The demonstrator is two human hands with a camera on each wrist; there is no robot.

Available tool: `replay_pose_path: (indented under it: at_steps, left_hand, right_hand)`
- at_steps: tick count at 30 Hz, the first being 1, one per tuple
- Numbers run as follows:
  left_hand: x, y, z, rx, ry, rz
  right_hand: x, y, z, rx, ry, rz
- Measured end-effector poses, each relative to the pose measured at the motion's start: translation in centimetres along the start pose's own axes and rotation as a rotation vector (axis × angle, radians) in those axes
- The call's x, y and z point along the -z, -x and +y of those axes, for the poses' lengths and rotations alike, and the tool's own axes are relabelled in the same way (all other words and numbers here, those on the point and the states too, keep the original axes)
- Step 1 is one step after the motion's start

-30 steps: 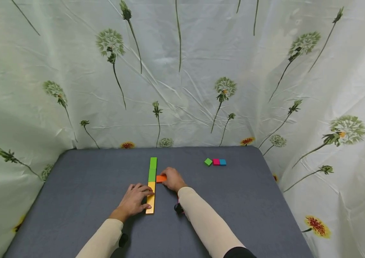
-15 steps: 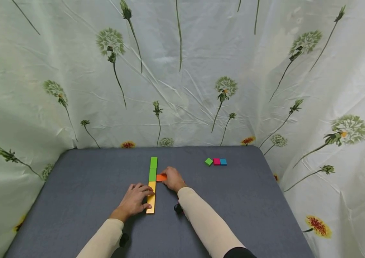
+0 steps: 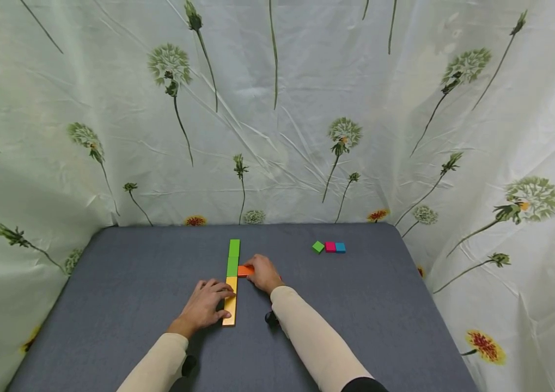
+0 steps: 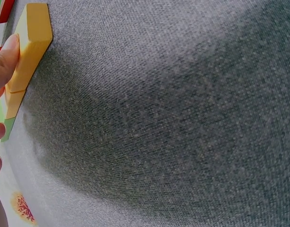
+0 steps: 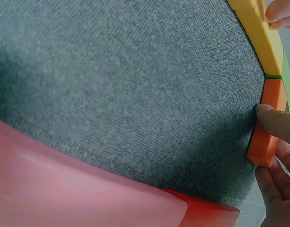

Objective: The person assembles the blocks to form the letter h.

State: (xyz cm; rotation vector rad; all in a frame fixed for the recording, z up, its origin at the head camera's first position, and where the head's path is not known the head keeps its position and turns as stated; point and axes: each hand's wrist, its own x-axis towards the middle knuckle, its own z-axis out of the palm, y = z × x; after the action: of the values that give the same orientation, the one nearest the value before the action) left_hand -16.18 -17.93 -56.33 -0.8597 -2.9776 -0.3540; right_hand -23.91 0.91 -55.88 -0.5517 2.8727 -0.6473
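Observation:
A straight row runs away from me: two green blocks (image 3: 233,257) at the far end and two yellow blocks (image 3: 230,310) at the near end. My left hand (image 3: 203,305) rests on the yellow blocks, its thumb (image 4: 8,56) touching the top of the nearer one. An orange block (image 5: 268,122) lies crosswise to the right of the row, its end against the nearer green block. My right hand (image 3: 262,271) pinches this orange block between thumb and fingers. The right hand covers the orange block's right end in the head view.
A pink block (image 5: 78,175) and a red block (image 5: 208,209) lie end to end close to my right wrist, mostly behind the forearm in the head view. At the table's back right sit a tilted green block (image 3: 318,247), a magenta block (image 3: 330,247) and a blue block (image 3: 340,247).

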Motion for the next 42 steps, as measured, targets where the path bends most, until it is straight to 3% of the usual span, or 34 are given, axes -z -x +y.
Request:
replay_pose_path:
  at_steps: [12,20,30,35,42]
  left_hand:
    - [0.0,0.0,0.1,0.005,0.001,0.005]
    - [0.0,-0.1,0.3,0.020,0.001,-0.016]
    - [0.2,0.0,0.1,0.036,0.007,-0.044]
    - [0.1,-0.1,0.0,0.037,0.009,-0.047]
    - [0.0,-0.2,0.0,0.023,0.004,-0.051]
  right_hand:
    - [0.0,0.0,-0.1,-0.014,0.002,-0.009]
    - [0.9,0.2,1.3,-0.027,-0.107,-0.014]
    - [4.4,1.2,8.0,-0.058,-0.152,0.141]
    - [5.6,2.1,11.5,-0.121,-0.190,0.206]
    - [7.0,3.0,14.9,-0.171,-0.200,0.216]
